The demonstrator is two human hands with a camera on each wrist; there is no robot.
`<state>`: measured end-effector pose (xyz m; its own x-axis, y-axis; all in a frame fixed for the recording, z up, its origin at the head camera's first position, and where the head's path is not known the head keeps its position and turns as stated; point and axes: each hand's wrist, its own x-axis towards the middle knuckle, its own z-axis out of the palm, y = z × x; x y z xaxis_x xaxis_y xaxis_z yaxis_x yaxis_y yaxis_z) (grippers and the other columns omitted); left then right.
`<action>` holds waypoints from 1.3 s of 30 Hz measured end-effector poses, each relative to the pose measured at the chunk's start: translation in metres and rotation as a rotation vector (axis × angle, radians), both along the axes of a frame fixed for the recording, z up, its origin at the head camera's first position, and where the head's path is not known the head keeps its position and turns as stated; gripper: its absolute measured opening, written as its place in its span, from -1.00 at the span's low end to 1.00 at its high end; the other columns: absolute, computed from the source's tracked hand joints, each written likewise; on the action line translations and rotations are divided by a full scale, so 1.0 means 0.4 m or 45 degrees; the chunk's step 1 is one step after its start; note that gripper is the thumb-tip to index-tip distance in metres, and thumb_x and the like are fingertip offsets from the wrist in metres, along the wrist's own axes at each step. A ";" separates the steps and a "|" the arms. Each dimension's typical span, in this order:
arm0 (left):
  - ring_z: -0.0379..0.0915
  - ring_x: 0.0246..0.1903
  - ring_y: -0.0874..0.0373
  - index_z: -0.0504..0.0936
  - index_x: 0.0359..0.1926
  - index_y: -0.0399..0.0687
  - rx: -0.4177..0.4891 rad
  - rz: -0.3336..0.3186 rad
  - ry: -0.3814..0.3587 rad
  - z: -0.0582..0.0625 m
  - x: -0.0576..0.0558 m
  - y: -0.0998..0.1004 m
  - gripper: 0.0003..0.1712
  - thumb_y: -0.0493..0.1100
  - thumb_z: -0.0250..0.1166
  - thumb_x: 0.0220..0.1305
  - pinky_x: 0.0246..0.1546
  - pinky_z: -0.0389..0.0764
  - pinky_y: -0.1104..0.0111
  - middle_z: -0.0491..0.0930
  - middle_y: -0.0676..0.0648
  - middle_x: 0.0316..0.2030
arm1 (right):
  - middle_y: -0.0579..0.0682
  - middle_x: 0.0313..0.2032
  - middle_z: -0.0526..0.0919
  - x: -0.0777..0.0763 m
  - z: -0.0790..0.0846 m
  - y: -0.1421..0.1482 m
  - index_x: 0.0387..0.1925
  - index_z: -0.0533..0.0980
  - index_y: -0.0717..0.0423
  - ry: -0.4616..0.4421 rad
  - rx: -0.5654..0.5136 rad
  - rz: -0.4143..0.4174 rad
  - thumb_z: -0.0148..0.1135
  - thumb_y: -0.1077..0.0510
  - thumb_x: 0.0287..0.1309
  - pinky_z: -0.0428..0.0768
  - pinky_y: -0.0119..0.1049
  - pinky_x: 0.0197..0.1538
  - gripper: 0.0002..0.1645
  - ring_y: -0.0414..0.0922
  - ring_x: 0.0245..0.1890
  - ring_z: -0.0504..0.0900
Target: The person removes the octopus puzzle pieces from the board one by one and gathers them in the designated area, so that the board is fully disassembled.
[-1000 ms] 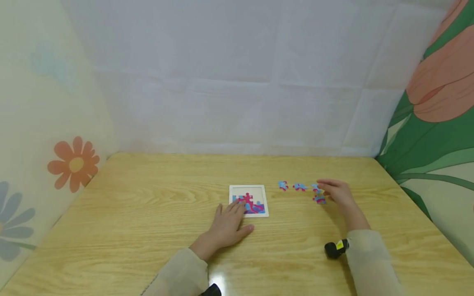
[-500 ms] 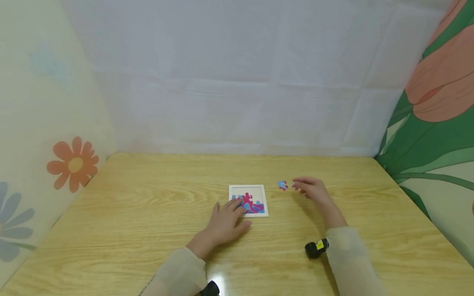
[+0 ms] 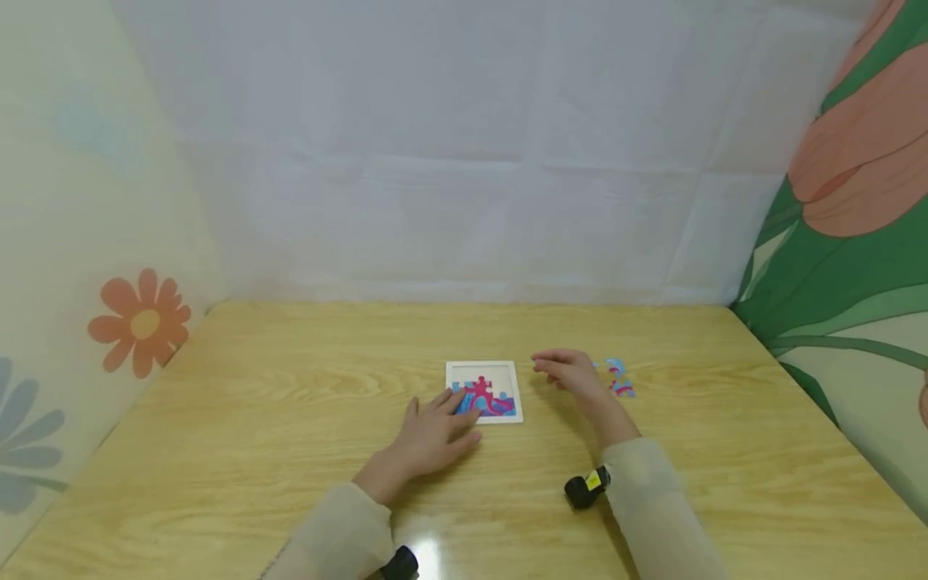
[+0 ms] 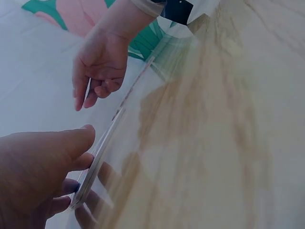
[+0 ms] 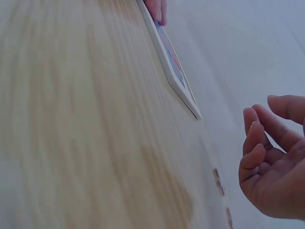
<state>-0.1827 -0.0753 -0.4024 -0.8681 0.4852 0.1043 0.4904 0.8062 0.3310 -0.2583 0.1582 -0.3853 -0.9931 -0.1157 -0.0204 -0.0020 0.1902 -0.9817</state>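
Several pieces (image 3: 623,390) lie just right of the right hand (image 3: 575,379); its fingers loosely curled, thumb apart, nothing held that I see. Look light, stiff: pinch edges. Left hand (image 3: 428,439): fingers apart on tray (image 3: 517,395).

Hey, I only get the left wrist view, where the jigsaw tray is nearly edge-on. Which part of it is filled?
Observer: In the head view, fitted jigsaw pieces cover the lower part of the jigsaw tray; its upper part is bare white.
Operator: What colours are they?
Observer: The head view shows a pink shape with blue around it and purple along the bottom.
Operator: And where are the loose ones?
Observer: In the head view, the loose jigsaw pieces that show lie past the right hand, on the side away from the tray; the hand may hide more.
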 end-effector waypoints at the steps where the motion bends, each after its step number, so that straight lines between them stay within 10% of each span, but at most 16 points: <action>1: -0.08 0.20 -0.07 0.40 0.11 0.06 -0.003 -0.008 -0.005 -0.001 -0.001 -0.002 -0.48 0.16 -0.03 0.20 -0.01 -0.17 -0.23 0.11 -0.13 0.22 | -0.13 -0.53 0.57 -0.001 0.000 -0.008 -0.19 0.46 0.43 0.002 0.004 0.007 0.12 0.29 0.00 0.34 -0.44 -0.51 -0.69 -0.21 -0.58 0.39; 23: -0.09 0.20 -0.08 0.37 0.14 0.05 0.018 -0.064 0.044 -0.022 -0.002 -0.015 -0.52 0.08 -0.03 0.23 -0.02 -0.15 -0.23 0.09 -0.15 0.23 | -0.05 -0.62 0.48 0.006 -0.048 -0.116 -0.28 0.49 0.44 -0.100 -0.018 0.060 0.14 0.37 -0.06 0.42 -0.46 -0.53 -0.76 -0.24 -0.63 0.42; 39: -0.07 0.20 -0.07 0.36 0.15 0.06 0.029 -0.071 0.053 -0.017 0.001 -0.018 -0.55 0.00 -0.01 0.24 -0.02 -0.14 -0.22 0.09 -0.13 0.23 | 0.09 -0.35 0.59 0.010 -0.071 -0.123 -0.34 0.56 0.35 0.121 0.245 0.122 0.20 0.32 -0.07 0.45 -0.32 -0.22 -0.81 -0.11 -0.30 0.50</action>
